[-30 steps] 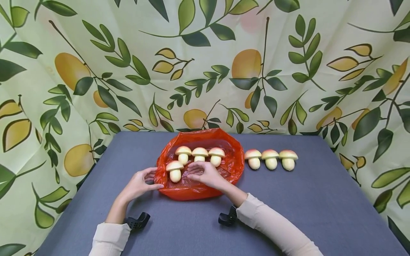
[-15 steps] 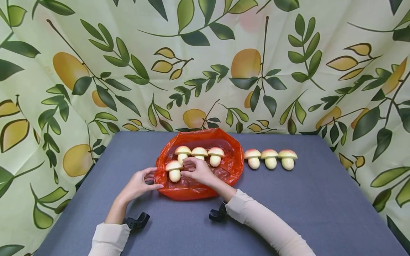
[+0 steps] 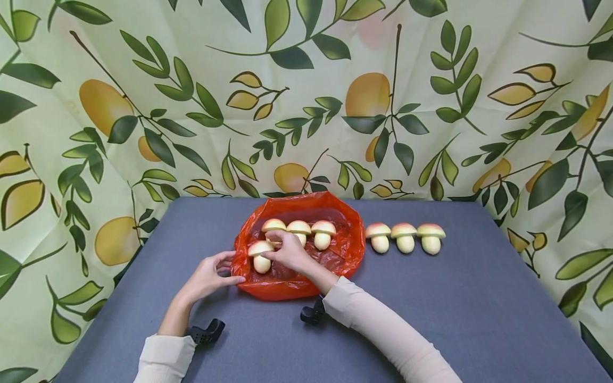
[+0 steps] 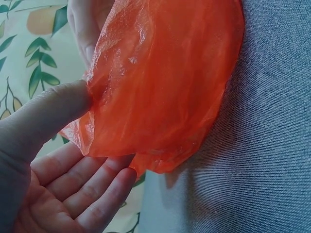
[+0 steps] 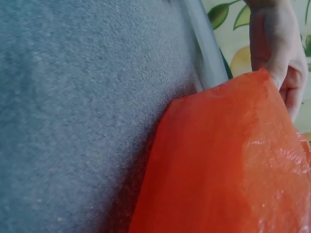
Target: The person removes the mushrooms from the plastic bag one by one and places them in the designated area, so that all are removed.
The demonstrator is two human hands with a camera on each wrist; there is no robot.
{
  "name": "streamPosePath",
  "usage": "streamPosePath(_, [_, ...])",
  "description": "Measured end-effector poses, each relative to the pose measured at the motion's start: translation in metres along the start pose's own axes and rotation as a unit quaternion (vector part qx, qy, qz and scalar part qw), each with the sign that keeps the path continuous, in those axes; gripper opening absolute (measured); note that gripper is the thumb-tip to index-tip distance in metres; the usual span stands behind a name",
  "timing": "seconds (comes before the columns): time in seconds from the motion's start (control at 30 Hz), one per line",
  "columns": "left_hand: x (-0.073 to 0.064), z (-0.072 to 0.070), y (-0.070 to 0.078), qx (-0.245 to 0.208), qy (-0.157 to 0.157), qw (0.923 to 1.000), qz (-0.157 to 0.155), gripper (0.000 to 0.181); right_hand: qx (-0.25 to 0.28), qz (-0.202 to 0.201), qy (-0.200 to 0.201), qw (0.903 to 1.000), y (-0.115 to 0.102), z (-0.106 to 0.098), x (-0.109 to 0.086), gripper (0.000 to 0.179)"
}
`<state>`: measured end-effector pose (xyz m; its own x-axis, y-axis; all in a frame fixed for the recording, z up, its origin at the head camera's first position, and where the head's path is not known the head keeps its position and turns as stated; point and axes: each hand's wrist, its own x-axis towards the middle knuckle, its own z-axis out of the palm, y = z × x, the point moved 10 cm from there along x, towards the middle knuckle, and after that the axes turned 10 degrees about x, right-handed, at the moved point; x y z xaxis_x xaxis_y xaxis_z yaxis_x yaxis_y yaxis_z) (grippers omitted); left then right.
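Observation:
A red plastic bag (image 3: 351,255) lies with its mouth spread wide, several toy mushrooms inside. My left hand (image 3: 208,274) holds the bag's left rim; in the left wrist view its thumb (image 4: 53,109) lies on the rim and the other fingers reach behind the plastic. My right hand (image 3: 289,254) reaches over the front rim to the front-left mushroom (image 3: 261,261). Its thumb overlaps that mushroom's right side, while the fingers extend past the cap's far side. Behind stand three more mushrooms, of which the right one (image 3: 323,240) shows best. The right wrist view hides the right hand's fingertips behind red plastic.
Just right of the bag, three toy mushrooms stand in a row, the middle one (image 3: 404,236) between two others. The grey cloth-covered table (image 3: 431,308) ends at a patterned curtain (image 3: 306,96). A black wrist camera (image 3: 207,331) hangs from the left wrist.
My right hand has moved left inside the bag, from in front of the middle mushrooms to the front-left one. My left hand and the mushrooms have stayed in place.

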<state>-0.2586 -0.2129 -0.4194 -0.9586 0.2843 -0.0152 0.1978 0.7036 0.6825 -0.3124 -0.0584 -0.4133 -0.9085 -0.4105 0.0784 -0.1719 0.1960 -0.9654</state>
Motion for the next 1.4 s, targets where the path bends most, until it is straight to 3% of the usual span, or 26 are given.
streamPosePath(0.57, [0.001, 0.0, -0.001, 0.004, 0.0, 1.0, 0.001, 0.065, 0.0, 0.011, 0.017, 0.9998, 0.009, 0.003, 0.009, 0.051])
streamPosePath(0.73, [0.001, -0.001, 0.001, 0.006, 0.005, 1.0, 0.006, 0.063, 0.016, 0.046, 0.024, 0.9985, 0.019, 0.001, 0.008, 0.052])
streamPosePath(0.83, [0.001, -0.001, 0.001, 0.008, 0.006, 0.9999, 0.007, 0.063, 0.009, 0.061, 0.024, 0.9978, 0.023, 0.001, 0.007, 0.051])
streamPosePath(1.17, [0.001, -0.001, -0.003, 0.009, 0.006, 0.9999, -0.003, 0.064, -0.057, 0.056, 0.021, 0.9966, 0.025, -0.002, 0.005, 0.049])
streamPosePath(1.4, [0.001, 0.0, -0.005, 0.013, 0.007, 0.9999, -0.009, 0.065, -0.057, 0.059, 0.017, 0.9965, 0.024, -0.001, 0.001, 0.046])
